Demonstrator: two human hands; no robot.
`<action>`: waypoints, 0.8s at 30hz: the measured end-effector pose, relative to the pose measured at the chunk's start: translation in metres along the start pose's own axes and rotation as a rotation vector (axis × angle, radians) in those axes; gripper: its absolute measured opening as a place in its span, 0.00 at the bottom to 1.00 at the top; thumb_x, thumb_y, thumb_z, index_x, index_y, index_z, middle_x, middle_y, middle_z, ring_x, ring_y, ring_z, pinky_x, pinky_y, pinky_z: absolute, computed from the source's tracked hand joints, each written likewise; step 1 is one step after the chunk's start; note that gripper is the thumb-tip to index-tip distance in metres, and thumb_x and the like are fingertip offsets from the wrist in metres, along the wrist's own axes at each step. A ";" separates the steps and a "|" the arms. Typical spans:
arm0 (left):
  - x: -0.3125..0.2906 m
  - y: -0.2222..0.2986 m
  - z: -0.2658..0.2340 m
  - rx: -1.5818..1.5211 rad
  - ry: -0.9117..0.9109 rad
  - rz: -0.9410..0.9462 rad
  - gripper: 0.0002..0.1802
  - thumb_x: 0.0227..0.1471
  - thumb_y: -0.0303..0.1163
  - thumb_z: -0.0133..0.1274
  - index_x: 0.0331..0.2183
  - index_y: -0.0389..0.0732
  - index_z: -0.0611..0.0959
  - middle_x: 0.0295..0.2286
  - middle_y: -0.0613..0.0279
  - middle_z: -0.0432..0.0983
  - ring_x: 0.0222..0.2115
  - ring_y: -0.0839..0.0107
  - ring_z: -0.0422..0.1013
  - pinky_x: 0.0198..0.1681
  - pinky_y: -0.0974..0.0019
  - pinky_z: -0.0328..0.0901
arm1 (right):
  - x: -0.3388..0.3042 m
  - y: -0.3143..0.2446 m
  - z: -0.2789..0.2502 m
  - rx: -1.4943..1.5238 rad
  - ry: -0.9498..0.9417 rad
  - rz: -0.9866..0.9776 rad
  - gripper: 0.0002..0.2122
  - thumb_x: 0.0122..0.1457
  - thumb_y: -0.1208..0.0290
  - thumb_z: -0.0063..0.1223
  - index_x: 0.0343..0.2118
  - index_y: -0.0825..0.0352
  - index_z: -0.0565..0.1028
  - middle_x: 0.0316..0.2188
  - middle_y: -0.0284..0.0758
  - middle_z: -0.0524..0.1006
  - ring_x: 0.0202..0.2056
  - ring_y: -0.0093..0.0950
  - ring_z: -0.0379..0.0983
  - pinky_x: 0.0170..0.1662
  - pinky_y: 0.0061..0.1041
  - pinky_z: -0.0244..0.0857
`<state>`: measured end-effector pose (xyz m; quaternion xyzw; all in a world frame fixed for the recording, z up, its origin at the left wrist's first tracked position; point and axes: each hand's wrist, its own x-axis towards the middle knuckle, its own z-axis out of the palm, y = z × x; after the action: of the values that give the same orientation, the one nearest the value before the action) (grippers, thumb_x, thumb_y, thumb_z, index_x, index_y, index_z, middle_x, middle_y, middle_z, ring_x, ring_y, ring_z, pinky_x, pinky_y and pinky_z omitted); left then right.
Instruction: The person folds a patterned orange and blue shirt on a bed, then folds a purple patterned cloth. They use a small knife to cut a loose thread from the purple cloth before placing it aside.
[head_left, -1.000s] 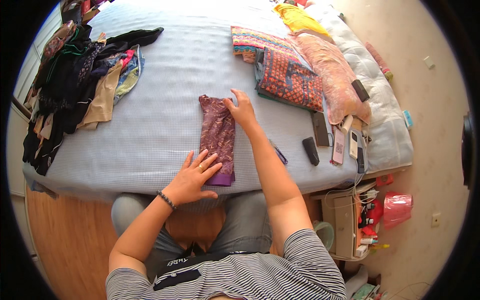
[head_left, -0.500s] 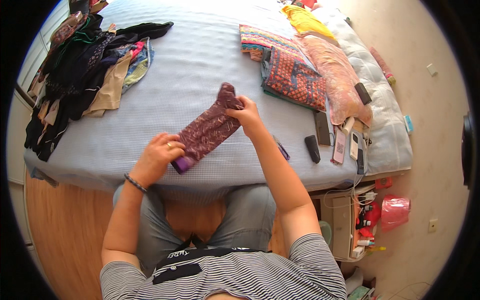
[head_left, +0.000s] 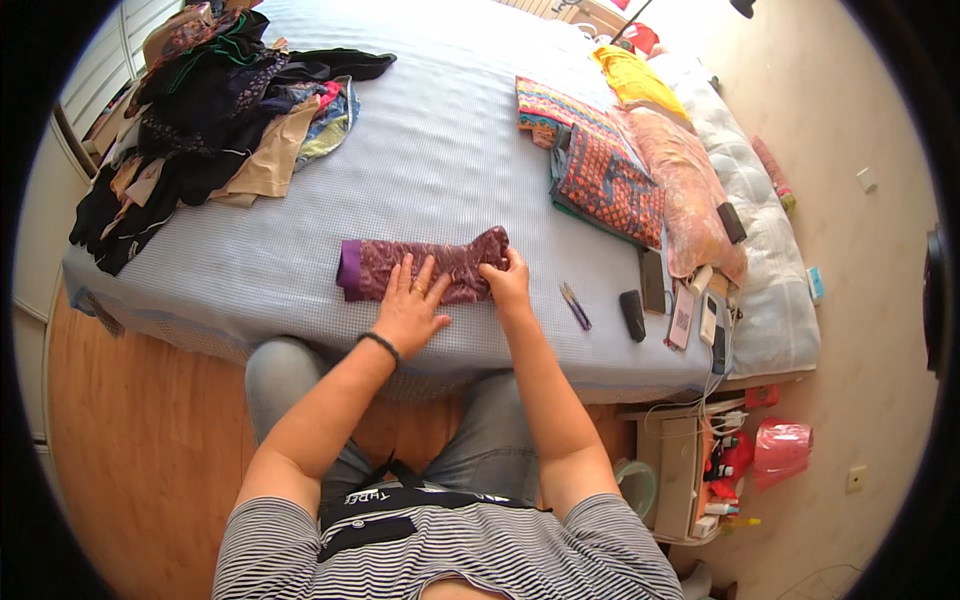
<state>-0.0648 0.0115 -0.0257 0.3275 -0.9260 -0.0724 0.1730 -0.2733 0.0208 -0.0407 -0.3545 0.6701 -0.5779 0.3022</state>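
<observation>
A maroon patterned sock (head_left: 385,265) with a purple cuff lies crosswise on the pale blue bed cover (head_left: 420,150), its cuff to the left. My left hand (head_left: 412,305) rests on the middle of it, fingers spread and palm down. At the sock's right end, my right hand (head_left: 510,283) pinches the edge of the fabric between thumb and fingers. To the right of that hand, small purple-handled scissors (head_left: 576,308) lie on the cover.
Dark clothes (head_left: 205,120) are heaped at the left. Folded patterned cloths (head_left: 605,180) sit beside a pink pillow (head_left: 665,190) on the right. A black case (head_left: 632,315), a phone (head_left: 680,318) and cables lie near the front right corner, above an open drawer unit (head_left: 680,460).
The sock has gone from a slanted hold to lying level on the bed. My left hand left the cuff and now presses flat on the middle; my right hand stays at the other end.
</observation>
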 end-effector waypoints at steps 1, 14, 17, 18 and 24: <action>-0.004 0.003 0.007 0.032 -0.030 0.005 0.37 0.53 0.52 0.50 0.59 0.44 0.63 0.62 0.53 0.47 0.62 0.44 0.41 0.64 0.45 0.39 | 0.002 0.001 -0.001 -0.088 0.012 -0.025 0.17 0.43 0.80 0.57 0.40 0.70 0.72 0.33 0.38 0.76 0.32 0.28 0.74 0.36 0.26 0.70; -0.024 -0.045 -0.032 -0.338 0.277 -0.112 0.14 0.49 0.32 0.55 0.39 0.38 0.80 0.49 0.54 0.70 0.52 0.54 0.63 0.54 0.54 0.59 | -0.058 -0.041 0.085 -1.114 -0.106 -0.525 0.19 0.52 0.68 0.55 0.47 0.69 0.68 0.37 0.43 0.70 0.36 0.40 0.73 0.36 0.36 0.70; -0.040 -0.045 -0.048 -0.128 0.432 -0.162 0.14 0.49 0.31 0.55 0.40 0.37 0.80 0.48 0.54 0.71 0.49 0.54 0.66 0.53 0.54 0.60 | -0.065 -0.034 0.083 -1.059 -0.135 -0.535 0.18 0.55 0.67 0.53 0.47 0.69 0.69 0.38 0.42 0.71 0.36 0.41 0.73 0.37 0.36 0.70; -0.045 -0.051 -0.043 -0.143 0.452 -0.240 0.14 0.49 0.29 0.55 0.40 0.37 0.79 0.48 0.54 0.71 0.47 0.55 0.68 0.52 0.55 0.61 | -0.066 -0.033 0.080 -1.029 -0.133 -0.551 0.17 0.56 0.68 0.52 0.47 0.68 0.70 0.38 0.43 0.71 0.36 0.41 0.73 0.38 0.36 0.69; -0.050 -0.083 -0.031 -0.523 0.497 -0.388 0.08 0.50 0.26 0.54 0.35 0.37 0.81 0.41 0.56 0.76 0.43 0.59 0.71 0.46 0.62 0.66 | -0.045 -0.028 0.067 -0.674 -0.086 -0.481 0.10 0.58 0.74 0.49 0.43 0.65 0.73 0.31 0.43 0.77 0.31 0.40 0.75 0.34 0.35 0.68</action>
<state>0.0308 -0.0219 -0.0312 0.4487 -0.7274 -0.2552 0.4522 -0.1901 0.0184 -0.0229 -0.6037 0.7066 -0.3653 0.0532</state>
